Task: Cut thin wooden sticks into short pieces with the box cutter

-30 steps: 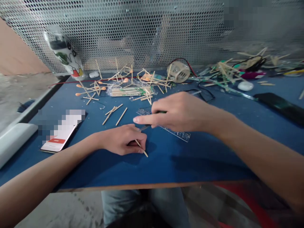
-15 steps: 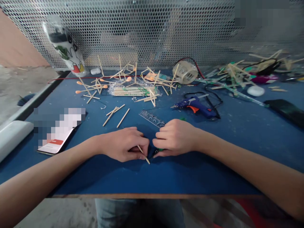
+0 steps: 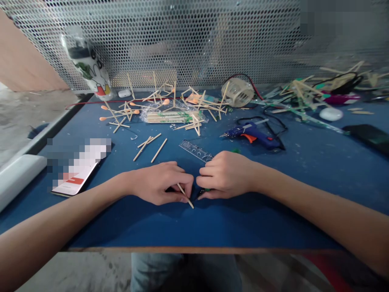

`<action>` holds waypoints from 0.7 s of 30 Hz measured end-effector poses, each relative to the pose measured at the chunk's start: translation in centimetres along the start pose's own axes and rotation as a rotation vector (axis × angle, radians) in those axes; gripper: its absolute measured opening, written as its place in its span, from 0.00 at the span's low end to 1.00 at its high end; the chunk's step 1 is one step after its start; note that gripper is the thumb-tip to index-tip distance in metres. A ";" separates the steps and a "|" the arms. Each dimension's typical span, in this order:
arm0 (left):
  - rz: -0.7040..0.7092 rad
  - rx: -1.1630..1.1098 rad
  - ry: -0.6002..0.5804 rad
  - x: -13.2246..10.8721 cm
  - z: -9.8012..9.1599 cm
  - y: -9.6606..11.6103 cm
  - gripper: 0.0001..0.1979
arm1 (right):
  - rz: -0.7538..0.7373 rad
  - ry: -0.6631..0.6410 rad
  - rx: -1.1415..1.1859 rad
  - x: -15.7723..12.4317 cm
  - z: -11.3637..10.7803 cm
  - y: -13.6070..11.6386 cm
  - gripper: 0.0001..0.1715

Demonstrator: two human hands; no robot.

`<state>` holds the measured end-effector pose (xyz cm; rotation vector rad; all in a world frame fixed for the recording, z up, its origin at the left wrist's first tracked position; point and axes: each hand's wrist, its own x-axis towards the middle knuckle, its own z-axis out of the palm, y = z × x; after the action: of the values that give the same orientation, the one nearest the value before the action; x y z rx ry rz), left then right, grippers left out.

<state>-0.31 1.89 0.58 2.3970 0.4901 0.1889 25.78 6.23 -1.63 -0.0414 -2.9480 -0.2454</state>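
Note:
My left hand [image 3: 165, 183] is closed, with a thin wooden stick [image 3: 189, 200] pinched between thumb and fingers. The stick slants down to the right, its lower end poking out over the blue table. Close beside it, my right hand [image 3: 226, 176] is curled round a small dark and green tool [image 3: 201, 192]; most of that tool is hidden by the fingers, so its kind does not show. The tool's dark tip points toward the stick. A clear ruler [image 3: 194, 150] lies just behind my right hand. Three loose sticks, including a single stick [image 3: 159, 150], lie beyond my left hand.
A blue glue gun [image 3: 253, 136] lies behind my right hand. A phone [image 3: 82, 170] rests at left. Along the mesh panel [image 3: 188, 44] are stick assemblies [image 3: 121, 117], a bagged stick bundle [image 3: 170, 117], a bottle [image 3: 89, 69] and a clear cup [image 3: 238, 93]. A black object [image 3: 369, 136] lies right.
The whole view has shifted slightly, so things sit a little farther right. Both hands keep nearly the same pose, the left hand still holding the stick beside the right.

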 end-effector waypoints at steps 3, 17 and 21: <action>0.008 0.005 0.005 0.0 0.1 -0.1 0.04 | 0.004 -0.011 0.002 0.0 0.0 0.0 0.30; 0.025 0.023 -0.001 -0.2 0.3 0.0 0.03 | 0.023 -0.132 0.031 0.5 -1.0 -0.3 0.27; 0.027 0.023 0.003 -0.2 0.2 0.0 0.03 | 0.042 -0.143 0.042 0.6 -1.2 -0.4 0.27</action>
<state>-0.39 1.67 0.41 2.4266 0.4644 0.2004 25.36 5.69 -0.41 -0.1192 -3.0896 -0.1814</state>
